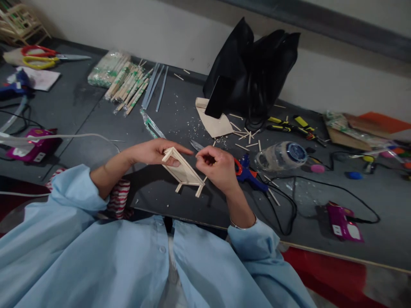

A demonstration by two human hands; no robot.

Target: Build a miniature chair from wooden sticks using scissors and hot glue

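Observation:
My left hand [156,152] holds a small frame of pale wooden sticks [183,172] by its upper left end, with the index finger stretched out to the right. The frame is tilted, and two short legs point down over the dark table. Close to its right side is my right hand [218,166], fingers curled and pinched together; whatever they hold is hidden or too small to name. The grey blades of a pair of scissors [196,146] show between the hands. A blue glue gun [253,177] lies right of my right hand.
On the dark table [105,124] are wrapped stick bundles [128,87] at back left, a phone [220,97] against a black bag [253,64], loose sticks, a plastic jar [282,155], yellow-black pliers [289,127] and a purple box [344,222] with a cable.

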